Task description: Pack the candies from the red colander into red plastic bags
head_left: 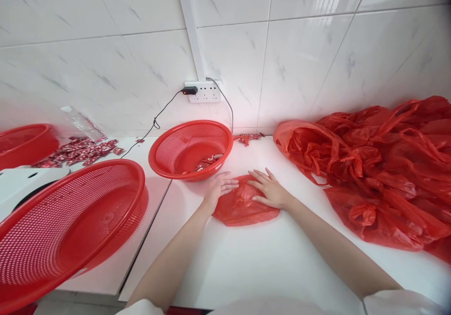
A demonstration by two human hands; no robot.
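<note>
A red plastic bag (243, 207) lies on the white table between my hands. My left hand (219, 189) rests on its upper left edge, fingers spread and slightly blurred. Across its right side lies my right hand (268, 190), with the fingers apart and pressing lightly on the plastic. Just behind my left hand stands a round red basket (186, 153) with small red and white packets (207, 162) at its bottom.
A large red basket (102, 211) stands at the left, near a pile of small red packets (84, 150) and a clear bottle (82, 122). Many red bags (380, 169) are heaped at the right. A black cable (155, 122) runs from the wall socket (206, 92).
</note>
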